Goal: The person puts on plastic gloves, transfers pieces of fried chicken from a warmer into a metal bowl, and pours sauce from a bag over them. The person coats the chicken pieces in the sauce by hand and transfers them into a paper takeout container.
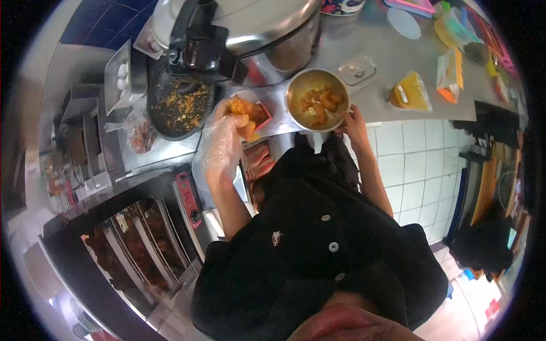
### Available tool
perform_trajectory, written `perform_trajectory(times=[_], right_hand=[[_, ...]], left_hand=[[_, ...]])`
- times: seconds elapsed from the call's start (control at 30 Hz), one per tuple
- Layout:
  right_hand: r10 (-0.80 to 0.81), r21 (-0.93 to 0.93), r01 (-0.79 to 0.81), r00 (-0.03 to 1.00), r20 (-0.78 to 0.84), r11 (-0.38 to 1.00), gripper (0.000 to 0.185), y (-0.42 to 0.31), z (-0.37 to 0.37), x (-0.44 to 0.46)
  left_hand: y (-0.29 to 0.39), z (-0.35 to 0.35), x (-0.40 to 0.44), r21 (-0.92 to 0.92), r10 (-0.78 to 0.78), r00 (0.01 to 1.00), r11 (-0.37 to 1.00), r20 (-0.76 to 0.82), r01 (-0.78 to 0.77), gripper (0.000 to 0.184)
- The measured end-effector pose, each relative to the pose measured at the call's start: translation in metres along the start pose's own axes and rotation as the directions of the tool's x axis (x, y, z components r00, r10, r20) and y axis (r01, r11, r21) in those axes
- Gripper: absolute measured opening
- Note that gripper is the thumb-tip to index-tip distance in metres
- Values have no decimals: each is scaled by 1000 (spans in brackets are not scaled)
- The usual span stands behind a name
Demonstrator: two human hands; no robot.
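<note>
A steel bowl (292,105) with several browned, sauced food pieces (327,101) inside stands near the counter's front edge. My right hand (356,126) is closed on the bowl's right rim. To the left, my left hand (223,139) wears a loose clear plastic glove. Its fingers are bent against orange-brown fried pieces (242,106) at a small red-edged paper box (263,116). The glove and the food hide part of the fingertips and of the box, so what exactly they hold is unclear.
A dark pan (185,134) with crumbs and a large lidded steel pot (273,57) stand behind. A steel lid (357,72), a yellow sauce bag (410,94) and an orange-white carton (449,74) lie to the right. A glass-fronted oven (139,238) is at lower left.
</note>
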State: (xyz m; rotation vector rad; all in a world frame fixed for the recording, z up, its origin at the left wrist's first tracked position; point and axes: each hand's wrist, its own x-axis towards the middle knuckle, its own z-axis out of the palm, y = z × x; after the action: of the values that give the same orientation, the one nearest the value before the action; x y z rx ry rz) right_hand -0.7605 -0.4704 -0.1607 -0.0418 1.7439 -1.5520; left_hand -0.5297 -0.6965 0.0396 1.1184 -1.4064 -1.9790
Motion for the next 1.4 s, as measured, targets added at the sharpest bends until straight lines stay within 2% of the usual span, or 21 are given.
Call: perform_trajectory(times=[0.03,0.1,0.13,0.17,0.23,0.3,0.33,0.4,0.43,0.47,0.5,0.57,0.63,0.67,0.73,0.77,0.83,1.07,1.2,1.3,1.4], right_hand=[[15,-19,-15,1000,1,1000,50,-2,0,2],[21,-41,-20,1000,4,999,49,-5,0,3],[15,-29,-15,1000,4,999,47,-5,0,-4],[5,-19,-4,1000,5,1000,46,-8,2,-2],[9,-12,-8,1000,17,1000,46,-9,3,0],[19,-4,-19,1000,8,1000,47,-10,2,-1],[30,5,-30,999,11,1000,47,-13,4,-3],[21,39,-21,1000,19,999,47,-9,4,-5],[21,43,-21,1000,-9,999,47,-13,4,-8],[34,35,-34,999,-2,999,47,-17,6,-11],[45,25,-45,999,11,999,47,-22,6,-13],[56,14,-56,998,9,998,47,-21,3,-14],[37,32,-37,999,0,999,45,-13,7,-8],[26,30,-26,1000,-1,999,45,-12,6,-6],[27,3,-27,1000,14,1000,44,-9,1,-2],[21,0,-21,1000,11,1000,44,-5,0,-1],[-15,48,14,1000,23,999,45,2,2,5],[16,56,-16,1000,0,998,46,-11,12,-4],[-14,-6,14,1000,9,1000,46,-3,2,-3],[-15,25,16,1000,-23,1000,45,-5,5,1],[-25,24,26,1000,-12,999,43,-4,6,-1]], left_hand=[[0,-16,4,9,19,1000,1000,-13,-19,38],[-17,-51,15,408,-27,999,913,36,10,33],[-19,-58,21,693,120,967,678,223,-244,31],[-21,-65,27,828,259,880,313,398,-466,29],[-22,-58,26,826,80,979,526,189,-203,32],[-21,-50,20,793,-42,993,605,111,-64,34],[-10,-39,13,817,76,989,557,129,-150,34],[36,11,-11,666,-62,998,745,4,43,41],[27,23,-7,667,-71,997,745,30,33,41],[16,31,0,680,-11,975,719,223,-147,43],[3,41,7,655,46,914,683,404,-324,45],[-34,85,23,759,-76,913,587,400,-283,51],[-99,104,61,737,187,739,93,647,-669,59],[-107,118,67,734,198,735,91,649,-673,59],[-115,141,78,656,76,653,-160,753,-738,66],[-118,147,87,654,82,650,-161,755,-739,66],[-126,155,109,622,-218,626,-96,749,-777,54],[-193,148,135,707,-58,714,-105,698,-699,35],[-181,154,121,745,-144,750,-94,646,-660,32],[-185,143,127,706,-47,704,51,708,-706,32],[-170,137,119,727,79,768,276,635,-629,32]])
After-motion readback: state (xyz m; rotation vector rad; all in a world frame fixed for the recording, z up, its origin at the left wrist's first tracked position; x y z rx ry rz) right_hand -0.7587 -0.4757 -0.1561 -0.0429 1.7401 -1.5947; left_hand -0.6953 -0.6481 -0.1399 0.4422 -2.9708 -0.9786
